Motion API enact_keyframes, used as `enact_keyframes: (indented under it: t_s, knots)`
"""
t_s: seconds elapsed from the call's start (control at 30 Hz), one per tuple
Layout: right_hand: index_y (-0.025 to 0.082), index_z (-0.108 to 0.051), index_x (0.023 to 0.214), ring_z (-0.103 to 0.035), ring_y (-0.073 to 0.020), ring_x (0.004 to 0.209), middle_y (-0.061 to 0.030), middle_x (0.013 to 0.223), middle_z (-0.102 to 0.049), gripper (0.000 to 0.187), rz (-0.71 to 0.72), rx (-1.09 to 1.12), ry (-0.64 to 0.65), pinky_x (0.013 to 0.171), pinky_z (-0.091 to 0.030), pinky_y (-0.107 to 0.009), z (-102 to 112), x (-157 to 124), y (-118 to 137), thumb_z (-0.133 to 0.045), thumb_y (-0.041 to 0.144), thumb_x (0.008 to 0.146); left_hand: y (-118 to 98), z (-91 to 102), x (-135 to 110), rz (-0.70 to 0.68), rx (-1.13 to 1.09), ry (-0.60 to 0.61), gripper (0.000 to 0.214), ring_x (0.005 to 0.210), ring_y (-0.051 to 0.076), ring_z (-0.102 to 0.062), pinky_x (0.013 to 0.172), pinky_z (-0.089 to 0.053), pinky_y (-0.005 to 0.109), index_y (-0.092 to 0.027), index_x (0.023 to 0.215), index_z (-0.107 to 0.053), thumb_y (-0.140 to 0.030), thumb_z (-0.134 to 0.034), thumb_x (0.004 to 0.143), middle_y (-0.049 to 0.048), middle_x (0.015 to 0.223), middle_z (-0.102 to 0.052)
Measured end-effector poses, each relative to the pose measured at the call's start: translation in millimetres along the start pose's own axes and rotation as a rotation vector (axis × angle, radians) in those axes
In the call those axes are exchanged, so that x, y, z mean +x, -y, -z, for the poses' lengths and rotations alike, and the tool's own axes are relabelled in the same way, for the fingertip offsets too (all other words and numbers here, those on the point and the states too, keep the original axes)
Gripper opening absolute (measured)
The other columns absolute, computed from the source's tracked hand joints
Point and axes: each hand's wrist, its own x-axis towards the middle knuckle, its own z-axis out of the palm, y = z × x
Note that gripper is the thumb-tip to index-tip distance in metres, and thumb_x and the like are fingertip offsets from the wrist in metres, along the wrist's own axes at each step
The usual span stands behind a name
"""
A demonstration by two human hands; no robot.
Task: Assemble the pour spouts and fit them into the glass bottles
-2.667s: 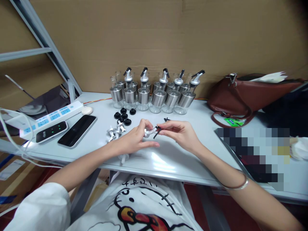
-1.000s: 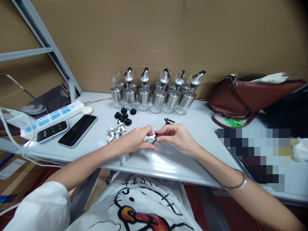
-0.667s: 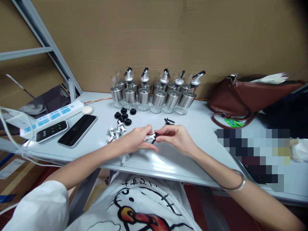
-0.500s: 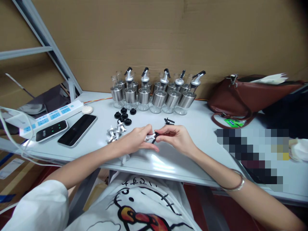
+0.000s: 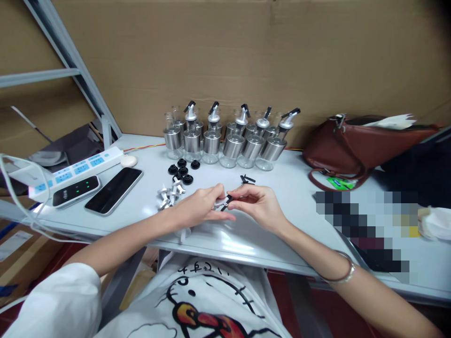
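My left hand is closed around a silver-grey pourer spout in front of me. Between the thumb and fingers of my right hand, a small black lever is pinched against the spout's end; whether it is fixed there I cannot tell. Beyond my right hand lie loose black levers, partly hidden by it. Grey spouts are piled left of my left hand, and one more spout lies under my forearm. Several black stoppers sit behind that pile.
Glass bottles with steel sleeves stand in rows at the back, some with lever pourers. A phone, a black device with green lights and a power strip lie left. A brown bag rests right.
Both hands stay nearly in place on the spout and lever. My right fingers have shifted slightly, with the lever still at the spout's end. The view has tilted a little.
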Motion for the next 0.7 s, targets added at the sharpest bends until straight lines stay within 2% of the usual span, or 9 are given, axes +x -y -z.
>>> enact_keyframes:
  t_s: [0.37, 0.6, 0.7]
  knots:
    - [0.018, -0.073, 0.082, -0.068, -0.0167, 0.069, -0.0046, 0.078, -0.073, 0.022, 0.063, -0.196, 0.161, 0.071, -0.056, -0.032, 12.2, 0.4, 13.2, -0.078, 0.028, 0.064, -2.6, 8.1, -3.5, -0.037, 0.220, 0.103, 0.016, 0.077, 0.016, -0.058, 0.066, -0.043, 0.026, -0.020, 0.094, -0.040, -0.035, -0.044, 0.093, 0.0044, 0.095, -0.059]
    - [0.019, -0.073, 0.095, -0.066, -0.0152, 0.073, -0.0035, 0.081, -0.072, 0.026, 0.151, -0.214, 0.276, 0.075, -0.054, -0.031, 18.0, 3.5, 16.1, -0.076, 0.027, 0.070, -2.3, 12.8, -3.9, -0.196, 0.274, 0.059, 0.016, 0.076, 0.016, -0.057, 0.068, -0.045, 0.026, -0.018, 0.093, -0.043, -0.031, -0.033, 0.097, 0.0057, 0.092, -0.056]
    - [0.020, -0.073, 0.093, -0.065, -0.0151, 0.072, -0.0034, 0.079, -0.072, 0.024, 0.178, -0.256, 0.298, 0.073, -0.052, -0.029, 19.0, 3.9, 15.9, -0.074, 0.030, 0.072, -1.2, 12.7, -3.2, -0.262, 0.285, 0.050, 0.020, 0.074, 0.015, -0.057, 0.067, -0.043, 0.024, -0.019, 0.093, -0.045, -0.032, -0.030, 0.098, 0.0042, 0.088, -0.056]
